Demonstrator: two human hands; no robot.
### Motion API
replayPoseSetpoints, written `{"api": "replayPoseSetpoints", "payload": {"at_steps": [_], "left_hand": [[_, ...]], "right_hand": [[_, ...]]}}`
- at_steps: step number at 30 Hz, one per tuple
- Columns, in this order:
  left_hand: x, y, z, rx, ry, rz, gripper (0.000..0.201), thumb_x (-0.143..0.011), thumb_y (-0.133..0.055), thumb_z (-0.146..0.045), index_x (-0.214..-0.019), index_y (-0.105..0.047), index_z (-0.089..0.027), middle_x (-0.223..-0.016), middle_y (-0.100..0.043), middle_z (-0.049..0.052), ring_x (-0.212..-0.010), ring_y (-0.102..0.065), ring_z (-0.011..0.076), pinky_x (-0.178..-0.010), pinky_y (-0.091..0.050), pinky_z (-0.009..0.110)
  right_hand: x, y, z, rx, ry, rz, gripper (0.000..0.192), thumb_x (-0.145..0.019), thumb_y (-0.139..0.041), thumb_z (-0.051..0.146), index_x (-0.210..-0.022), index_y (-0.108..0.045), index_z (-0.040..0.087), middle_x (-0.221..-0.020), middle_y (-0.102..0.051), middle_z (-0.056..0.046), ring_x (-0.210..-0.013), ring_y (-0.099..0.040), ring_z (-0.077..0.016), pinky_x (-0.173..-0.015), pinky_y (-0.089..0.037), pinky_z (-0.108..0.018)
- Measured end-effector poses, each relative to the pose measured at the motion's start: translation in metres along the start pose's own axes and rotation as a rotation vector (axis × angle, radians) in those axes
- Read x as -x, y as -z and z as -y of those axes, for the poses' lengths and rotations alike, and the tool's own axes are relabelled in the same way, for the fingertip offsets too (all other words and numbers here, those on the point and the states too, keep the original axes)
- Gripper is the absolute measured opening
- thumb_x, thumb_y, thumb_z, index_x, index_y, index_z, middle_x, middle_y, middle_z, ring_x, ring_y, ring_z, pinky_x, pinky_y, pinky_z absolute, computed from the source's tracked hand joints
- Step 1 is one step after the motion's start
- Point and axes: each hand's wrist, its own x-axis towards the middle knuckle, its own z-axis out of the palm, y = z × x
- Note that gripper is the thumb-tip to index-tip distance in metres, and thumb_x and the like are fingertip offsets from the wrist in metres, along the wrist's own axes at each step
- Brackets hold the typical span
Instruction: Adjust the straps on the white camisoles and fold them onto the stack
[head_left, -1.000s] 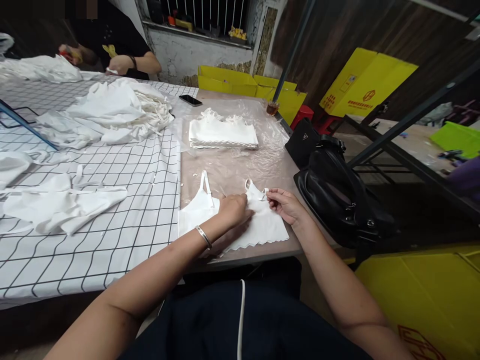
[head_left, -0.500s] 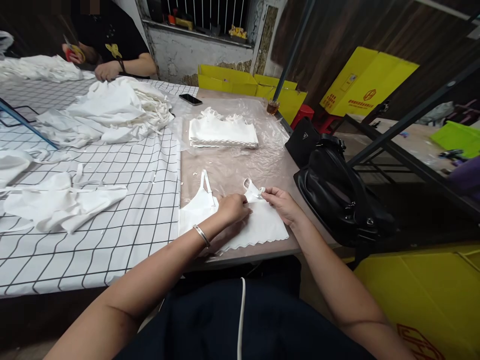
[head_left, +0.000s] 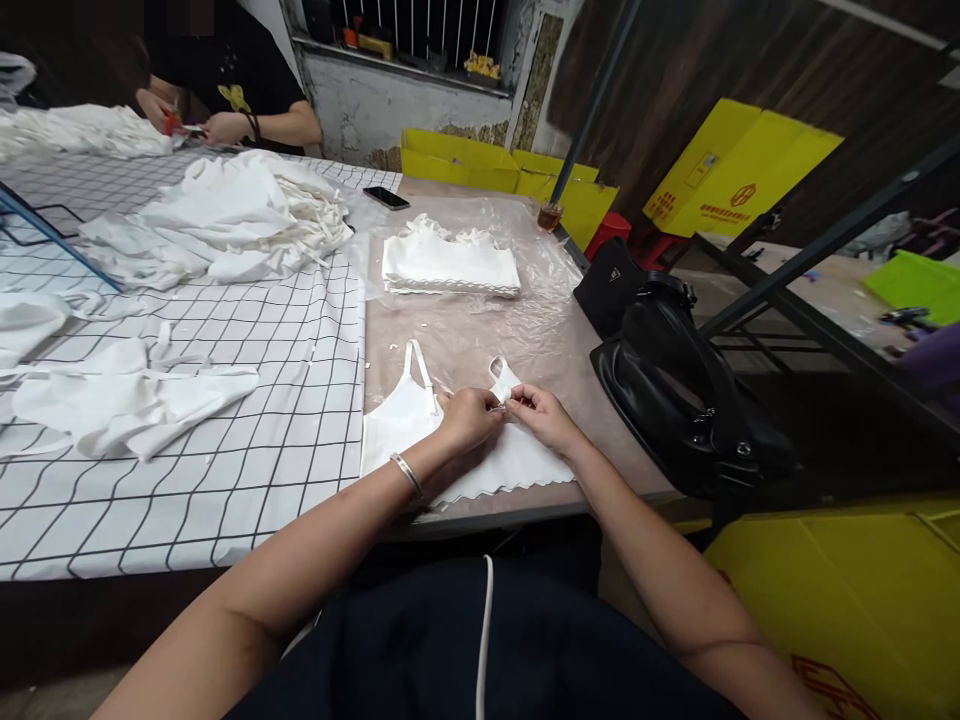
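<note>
A white camisole (head_left: 397, 432) with thin straps and a scalloped hem lies flat at the near edge of the table. One strap (head_left: 418, 368) stands up on its left side, apart from my fingers. On its right side, my left hand (head_left: 469, 420) is closed, fingertips pinching the fabric at the base of the looped strap (head_left: 499, 372). Close against it, my right hand (head_left: 543, 416) pinches the same strap between thumb and fingers. The fingertips hide the exact spot they grip.
Behind the camisole lies a folded white stack (head_left: 450, 262) on clear plastic. A black bag (head_left: 675, 380) sits at right, a phone (head_left: 386, 198) farther back. White garments (head_left: 240, 215) lie heaped at left. Across the table, a person's hands (head_left: 225, 128) work with red-handled scissors (head_left: 172, 122).
My right hand has moved left with the strap, up against my left hand. My left hand stays nearly in place. The other person's scissors have come closer to their other hand.
</note>
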Motion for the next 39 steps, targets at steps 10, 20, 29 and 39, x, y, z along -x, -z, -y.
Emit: {"api": "replayPoseSetpoints", "payload": {"at_steps": [10, 20, 29, 39], "left_hand": [[0.003, -0.001, 0.001, 0.087, 0.002, -0.028, 0.019, -0.078, -0.064, -0.032, -0.074, -0.072, -0.016, -0.082, -0.074, 0.006, -0.084, -0.064, 0.0227, -0.102, -0.024, 0.05], [0.001, -0.007, 0.004, -0.076, -0.066, -0.022, 0.021, -0.082, -0.062, -0.035, -0.08, -0.075, -0.018, -0.083, -0.074, 0.007, -0.086, -0.064, 0.0239, -0.099, -0.027, 0.047], [-0.003, -0.005, -0.001, -0.16, -0.012, 0.029, 0.019, -0.081, -0.065, -0.035, -0.084, -0.074, -0.019, -0.087, -0.074, 0.008, -0.092, -0.064, 0.0262, -0.099, -0.027, 0.048], [0.078, 0.054, 0.039, -0.545, -0.039, -0.339, 0.039, -0.09, -0.052, -0.045, -0.116, -0.058, -0.016, -0.114, -0.061, 0.015, -0.106, -0.054, 0.0294, -0.091, -0.036, 0.04]], "right_hand": [[0.0, 0.01, -0.002, 0.202, 0.101, -0.046, 0.02, -0.072, -0.059, 0.039, -0.073, -0.059, 0.019, -0.079, -0.053, -0.001, -0.074, -0.05, -0.0156, -0.07, -0.04, -0.03], [-0.014, -0.007, 0.014, -0.215, -0.109, -0.083, 0.04, -0.058, -0.075, 0.029, -0.086, -0.047, 0.023, -0.07, -0.06, 0.005, -0.067, -0.057, -0.0144, -0.063, -0.043, -0.027], [-0.105, 0.006, 0.051, -0.377, -0.374, -0.136, 0.032, -0.067, -0.061, 0.004, -0.079, -0.039, 0.023, -0.07, -0.064, 0.002, -0.059, -0.057, -0.0118, -0.059, -0.042, -0.024], [-0.069, 0.047, 0.064, 0.475, -0.244, -0.295, 0.039, -0.07, -0.077, 0.037, -0.057, -0.043, 0.023, -0.051, -0.045, 0.002, -0.062, -0.049, -0.0146, -0.06, -0.031, -0.028]]}}
